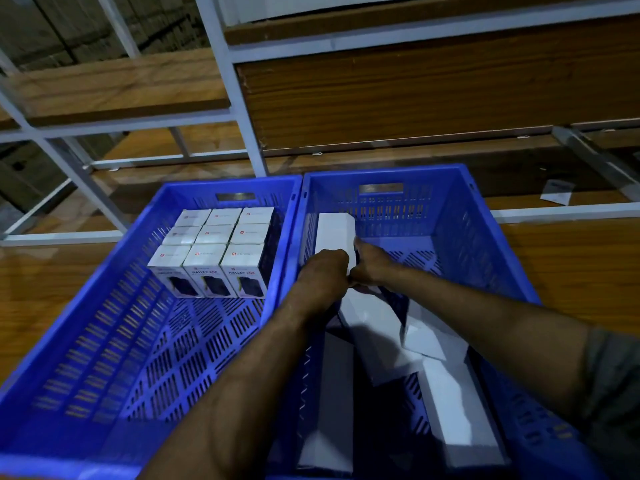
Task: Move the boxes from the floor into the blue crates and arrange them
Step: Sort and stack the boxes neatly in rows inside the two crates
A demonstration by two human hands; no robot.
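Note:
Two blue slotted crates stand side by side. The left crate [104, 341] holds a neat block of several white boxes [211, 251] against its far wall. In the right crate [485, 244] a long white box [335, 233] lies along the far left wall. My left hand [323, 271] and my right hand [372, 263] both grip its near end, fingers curled round it. Closer to me in the same crate, several white boxes [377, 337] lie loose and tilted at different angles, partly hidden under my forearms.
Behind the crates runs a white metal rack [239, 109] with wooden shelf boards [415, 91]. Wooden boarding [571, 268] lies to either side of the crates. A small paper slip [557, 192] sits on the right shelf.

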